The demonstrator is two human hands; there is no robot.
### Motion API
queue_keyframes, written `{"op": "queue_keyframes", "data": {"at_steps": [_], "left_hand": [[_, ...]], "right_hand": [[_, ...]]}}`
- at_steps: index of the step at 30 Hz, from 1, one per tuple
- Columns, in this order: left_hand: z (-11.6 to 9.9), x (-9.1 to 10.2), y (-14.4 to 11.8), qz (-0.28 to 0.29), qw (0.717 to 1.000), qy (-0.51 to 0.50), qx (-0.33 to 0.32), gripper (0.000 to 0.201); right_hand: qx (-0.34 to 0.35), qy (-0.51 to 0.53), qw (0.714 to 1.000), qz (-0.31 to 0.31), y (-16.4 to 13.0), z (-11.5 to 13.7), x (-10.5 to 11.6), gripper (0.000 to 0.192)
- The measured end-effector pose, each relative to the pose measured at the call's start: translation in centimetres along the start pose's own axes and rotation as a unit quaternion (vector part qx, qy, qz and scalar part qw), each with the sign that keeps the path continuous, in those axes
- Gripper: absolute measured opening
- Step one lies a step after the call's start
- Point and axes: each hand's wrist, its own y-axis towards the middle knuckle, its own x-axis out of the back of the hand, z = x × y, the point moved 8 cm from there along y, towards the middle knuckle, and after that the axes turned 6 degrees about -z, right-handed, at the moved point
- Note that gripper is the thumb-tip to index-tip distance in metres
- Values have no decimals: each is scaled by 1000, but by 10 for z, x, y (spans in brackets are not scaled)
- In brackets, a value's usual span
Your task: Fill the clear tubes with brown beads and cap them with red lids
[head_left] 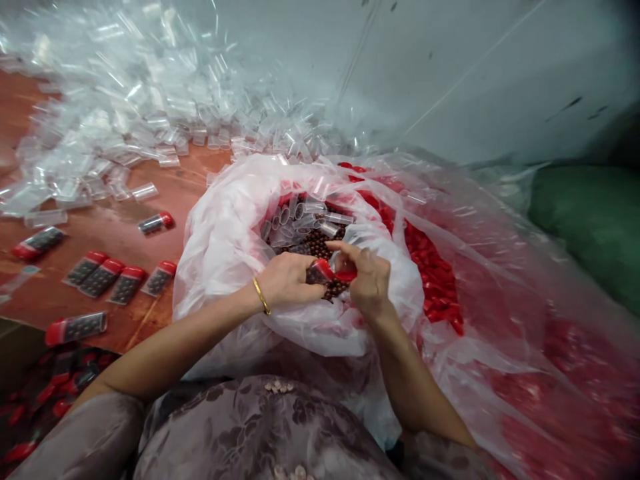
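Head view | hands: left hand (286, 279) grips filled tube (320, 272), right hand (369, 277) pinches red cap (346, 274) | reddish floor (165, 193), grey wall (450, 73)

Red caps (430, 267), dark brown beads (320, 243), gold bangle (261, 295), floral mauve garment (260, 433)

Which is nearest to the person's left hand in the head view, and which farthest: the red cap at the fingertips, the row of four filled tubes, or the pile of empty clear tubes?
From the left hand:
1. Red cap, at its fingertips, over the bag.
2. Row of four filled tubes, to the left on the table.
3. Pile of empty clear tubes, far back left.
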Motion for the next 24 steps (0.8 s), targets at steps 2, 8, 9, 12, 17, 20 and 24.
{"op": "queue_keyframes", "data": {"at_steps": [2,8,9,12,17,20,24], "left_hand": [[0,0,1,11,1000,17,0,11],[0,-9,3,71,992,106,-3,15],[1,-11,3,73,990,117,-3,16],[4,-14,2,73,984,161,-6,22],[11,-18,-1,74,978,194,5,30],[8,-17,-1,68,977,202,-2,27],[-5,-8,1,38,985,168,-28,16]], "right_hand": [[-97,122,988,-17,5,-12,-11,70],[-177,203,958,100,15,-6,-51,86],[-179,192,957,126,13,-5,-56,89],[-176,164,953,181,6,-4,-68,88],[-89,111,965,222,2,1,-74,78],[-72,119,967,215,3,8,-74,81],[-132,247,948,153,4,17,-61,88]]}}
